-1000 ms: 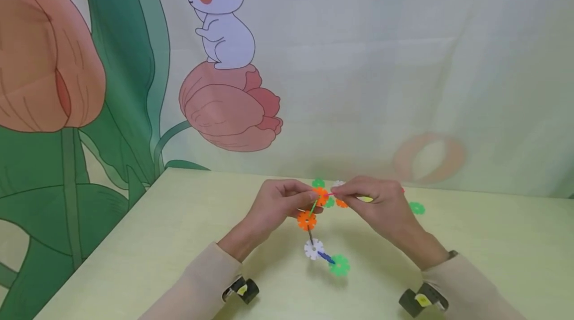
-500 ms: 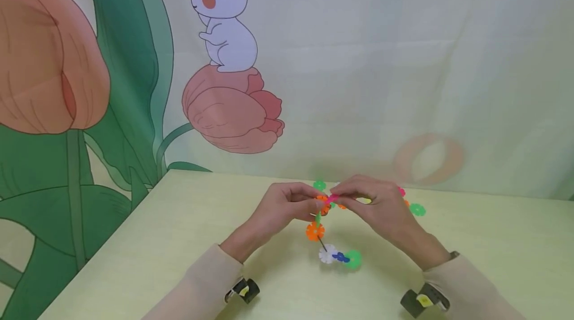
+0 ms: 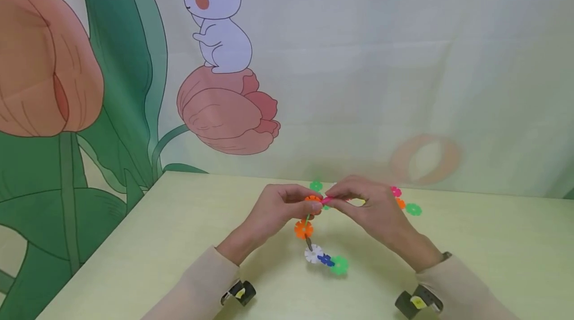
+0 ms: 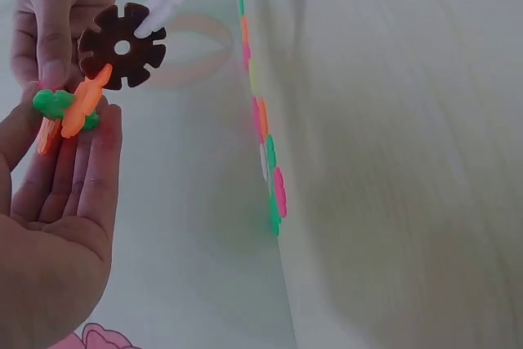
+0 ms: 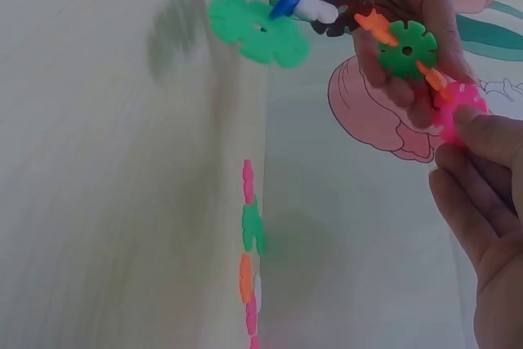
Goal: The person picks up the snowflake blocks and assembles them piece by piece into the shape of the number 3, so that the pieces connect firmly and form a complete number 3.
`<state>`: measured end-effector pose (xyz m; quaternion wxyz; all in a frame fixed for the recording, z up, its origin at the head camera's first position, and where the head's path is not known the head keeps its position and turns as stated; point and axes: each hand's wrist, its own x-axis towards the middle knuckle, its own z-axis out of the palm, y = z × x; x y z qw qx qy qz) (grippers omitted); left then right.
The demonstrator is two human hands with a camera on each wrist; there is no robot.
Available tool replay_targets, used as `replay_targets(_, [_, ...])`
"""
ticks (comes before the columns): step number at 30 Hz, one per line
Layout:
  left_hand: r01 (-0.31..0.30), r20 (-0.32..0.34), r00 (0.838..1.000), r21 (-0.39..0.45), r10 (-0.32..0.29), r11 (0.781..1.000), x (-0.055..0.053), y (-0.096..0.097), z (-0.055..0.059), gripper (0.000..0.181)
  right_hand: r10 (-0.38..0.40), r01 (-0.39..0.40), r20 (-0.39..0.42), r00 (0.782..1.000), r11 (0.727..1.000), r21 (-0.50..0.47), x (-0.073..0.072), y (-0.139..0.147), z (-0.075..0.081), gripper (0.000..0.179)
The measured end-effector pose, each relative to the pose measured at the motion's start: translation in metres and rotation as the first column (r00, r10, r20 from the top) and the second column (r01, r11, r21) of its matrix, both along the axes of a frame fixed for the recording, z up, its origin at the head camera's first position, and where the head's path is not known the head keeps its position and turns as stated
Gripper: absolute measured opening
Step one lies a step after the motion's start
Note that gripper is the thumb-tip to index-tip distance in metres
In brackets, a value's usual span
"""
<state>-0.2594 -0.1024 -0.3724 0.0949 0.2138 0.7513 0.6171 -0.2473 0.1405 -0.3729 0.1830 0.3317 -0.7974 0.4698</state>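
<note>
My left hand [image 3: 287, 205] pinches the orange snowflake disc [image 3: 313, 199] at the upper end of a dangling chain of slotted plastic discs. In my right hand [image 3: 372, 201], thumb and fingers pinch a pink snowflake disc [image 5: 459, 112], its edge meeting that orange disc. Below hang a green disc [image 5: 407, 51], a second orange disc [image 3: 303, 229], a brown disc [image 4: 122, 46], a white disc [image 3: 313, 254], a blue disc [image 3: 326, 259] and a light green disc [image 3: 339, 265] at the free end. Fingers partly cover the upper orange disc.
Several loose discs lie along the back of the pale table [image 3: 188, 240], among them a green disc [image 3: 414, 209] and a pink disc [image 3: 395, 191], some hidden behind my right hand. A printed cloth [image 3: 341, 71] with a rabbit and tulips hangs behind the table.
The pink disc has come against the upper orange disc, closing the small gap between the hands. The hanging chain swung right, then back left. Both hands keep their pinch.
</note>
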Motion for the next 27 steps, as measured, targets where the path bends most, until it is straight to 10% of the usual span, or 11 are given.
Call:
replay_targets(7, [-0.039, -0.007, 0.999, -0.019, 0.039, 0.999, -0.004, -0.011, 0.004, 0.021, -0.073, 0.069, 0.099, 0.992, 0.997, 0.045, -0.009, 0.006, -0.001, 0.022])
replay_targets(17, [-0.045, -0.018, 0.999, -0.031, 0.045, 0.999, -0.007, -0.019, 0.008, 0.024, -0.068, -0.003, 0.317, 0.946, 0.976, 0.218, -0.063, -0.002, -0.014, 0.026])
replay_targets(27, [-0.045, -0.019, 0.999, -0.020, 0.044, 0.999, -0.008, -0.018, 0.011, 0.022, -0.066, -0.084, 0.302, 0.951, 0.885, 0.457, -0.095, -0.029, -0.025, 0.018])
